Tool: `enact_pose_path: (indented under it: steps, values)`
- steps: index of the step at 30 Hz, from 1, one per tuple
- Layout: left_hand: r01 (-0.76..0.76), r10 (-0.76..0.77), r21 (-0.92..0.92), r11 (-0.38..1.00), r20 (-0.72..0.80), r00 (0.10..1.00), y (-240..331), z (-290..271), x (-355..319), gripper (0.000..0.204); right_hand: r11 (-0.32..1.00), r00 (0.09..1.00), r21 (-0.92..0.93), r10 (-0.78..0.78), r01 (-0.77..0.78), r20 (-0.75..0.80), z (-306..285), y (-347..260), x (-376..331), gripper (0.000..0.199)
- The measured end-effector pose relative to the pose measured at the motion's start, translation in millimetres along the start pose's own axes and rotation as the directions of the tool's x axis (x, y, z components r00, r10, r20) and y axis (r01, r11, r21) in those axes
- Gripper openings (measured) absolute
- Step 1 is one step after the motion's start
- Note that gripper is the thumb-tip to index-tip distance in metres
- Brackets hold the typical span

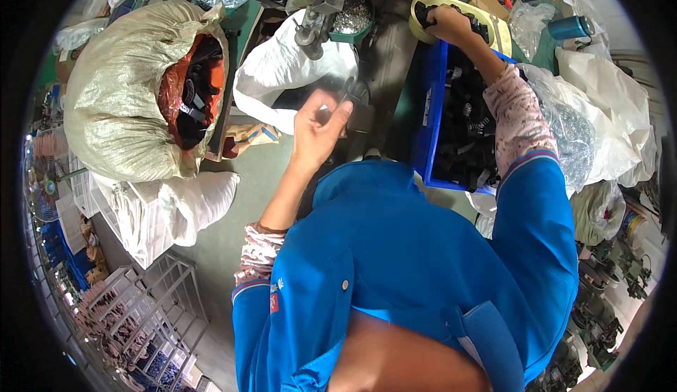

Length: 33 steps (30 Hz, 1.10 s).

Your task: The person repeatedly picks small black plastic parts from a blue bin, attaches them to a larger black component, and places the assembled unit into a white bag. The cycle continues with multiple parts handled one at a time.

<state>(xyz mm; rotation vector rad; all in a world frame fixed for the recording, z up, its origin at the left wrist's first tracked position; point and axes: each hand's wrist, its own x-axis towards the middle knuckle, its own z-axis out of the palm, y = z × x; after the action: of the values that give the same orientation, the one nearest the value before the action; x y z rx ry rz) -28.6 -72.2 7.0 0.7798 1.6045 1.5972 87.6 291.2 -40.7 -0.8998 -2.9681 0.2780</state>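
Note:
My left hand [319, 127] is raised at the machine head [310, 36], thumb and fingers bent together. A small dark piece shows blurred at its fingertips; its kind I cannot make out. Below the machine, an open white sack [264, 75] hangs beside this hand. My right hand [449, 24] reaches into a yellow tub [502, 36] of black parts, its fingers closed at a small black part [423, 14] by the left rim. Under my right forearm stands a blue crate [437, 103] filled with black plastic parts [465, 131].
A green bowl of small metal pieces [352, 18] sits behind the machine. To the left bulges a large woven sack [116, 89] with an orange lining. Plastic bags [599, 117] crowd the right side, near a teal spool [570, 28]. A metal rack [173, 286] stands lower left.

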Motion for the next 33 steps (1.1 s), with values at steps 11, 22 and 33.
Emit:
enact_pose_path:
  steps: [11, 22, 33]
  values:
    - [-0.092, 0.112, -0.133, 0.987, 0.153, 0.982, 2, -20, 40, 0.018, -0.030, 0.982, 0.987, -0.112, -0.159, 0.155, -73, -90, -54, 0.027]
    - [-0.207, 0.203, 0.016, 0.978, 0.121, 0.972, 7, -64, 53, 0.022, 0.016, 0.996, 0.998, -0.055, -0.066, 0.067, -52, -181, -74, 0.031]
    - [-0.247, 0.218, 0.154, 0.957, 0.182, 0.959, 7, -98, 78, 0.025, 0.247, 0.993, 0.961, 0.033, -0.120, 0.116, -38, -214, -57, 0.027]
